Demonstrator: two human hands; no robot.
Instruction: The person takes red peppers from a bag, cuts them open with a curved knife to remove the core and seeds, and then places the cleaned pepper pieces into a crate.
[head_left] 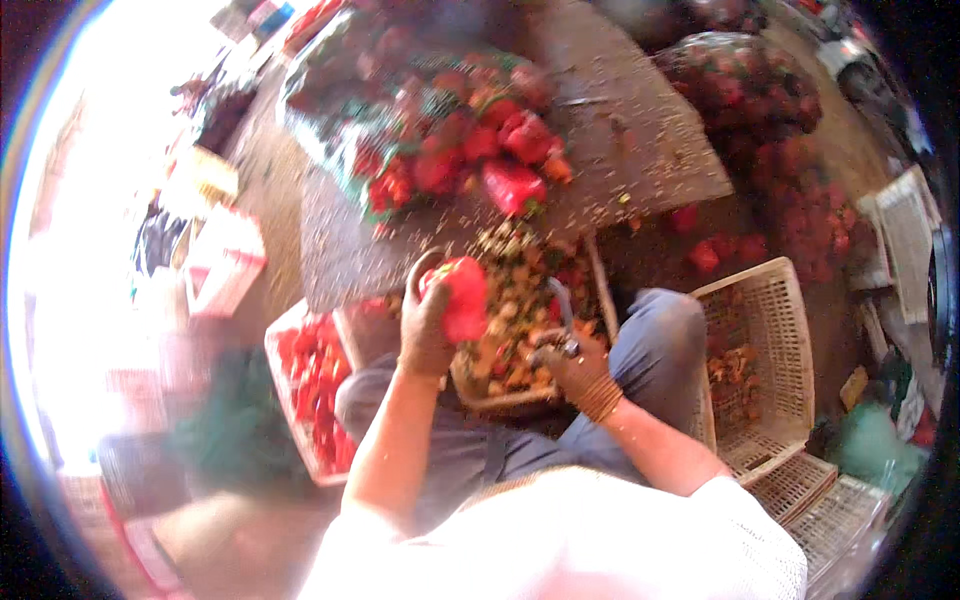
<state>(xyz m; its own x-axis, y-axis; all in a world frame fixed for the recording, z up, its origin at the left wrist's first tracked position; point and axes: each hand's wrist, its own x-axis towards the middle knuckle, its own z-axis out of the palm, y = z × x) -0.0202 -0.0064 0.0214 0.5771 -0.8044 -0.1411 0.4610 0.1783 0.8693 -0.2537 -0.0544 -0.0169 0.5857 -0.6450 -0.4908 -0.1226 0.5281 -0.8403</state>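
Observation:
A red bell pepper (465, 300) sits in my gloved left hand (424, 325), fingers closed around its left side. My gloved right hand (580, 368) grips a small tool with a curved metal blade (561, 300) pointing up, apart from the pepper. Between my knees, below both hands, stands a basket (520, 401) filled with yellowish-green pepper cores and scraps. Beyond it is a board tabletop (640, 150) strewn with seeds. On that board, a green net bag (325, 115) spills red peppers toward me, and one long red pepper (512, 187) lies nearest the edge.
A crate (325, 478) of red pepper pieces stands by my left knee. At my right is a tall plastic crate (800, 350) with scraps inside, beside stacked crates (835, 515). Full net sacks of peppers (745, 85) lie at the far right. A pink-white crate (228, 262) stands far left.

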